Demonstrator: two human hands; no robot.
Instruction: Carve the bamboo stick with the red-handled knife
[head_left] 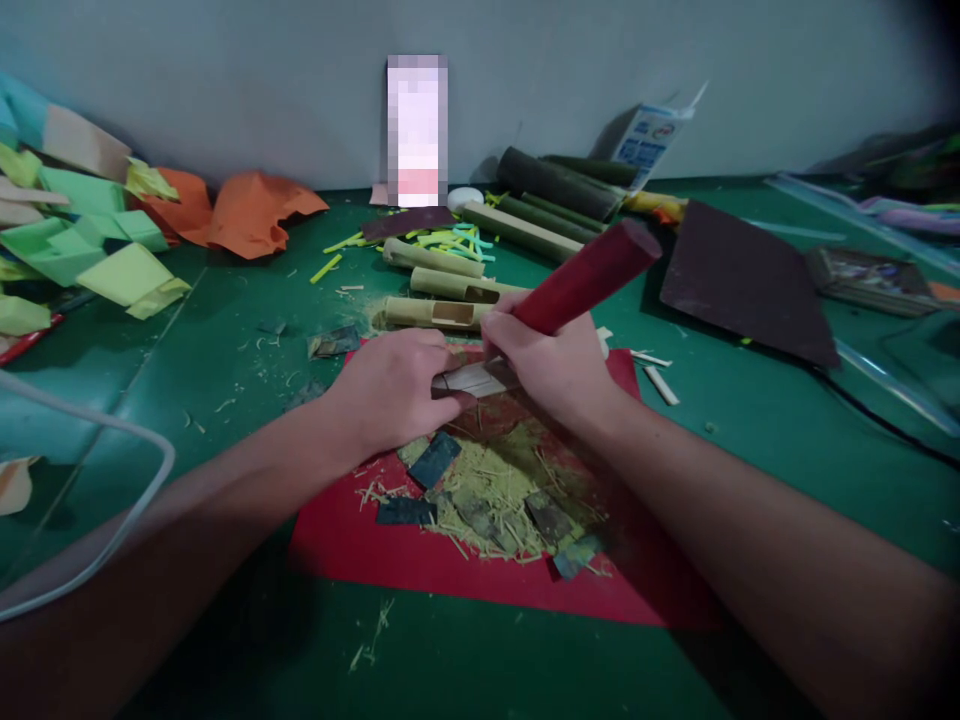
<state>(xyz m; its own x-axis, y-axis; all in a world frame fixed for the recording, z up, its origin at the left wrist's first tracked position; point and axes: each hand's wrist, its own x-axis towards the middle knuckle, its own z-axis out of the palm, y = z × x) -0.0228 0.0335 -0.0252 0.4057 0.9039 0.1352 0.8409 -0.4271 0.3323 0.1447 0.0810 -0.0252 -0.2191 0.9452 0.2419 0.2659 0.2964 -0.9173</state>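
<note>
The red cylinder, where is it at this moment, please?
In the head view, the red cylinder is a little right of centre, held in the right hand, its upper end left of the dark brown sheet.

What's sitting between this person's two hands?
In the head view, a pale, narrow piece, seemingly bamboo, shows between the left hand, which pinches it, and the right hand, wrapped around a red handle.

2 hands [394, 378] [564, 372], 1 handle [589, 280], 2 notched tubes [409, 312] [439, 282]
</note>
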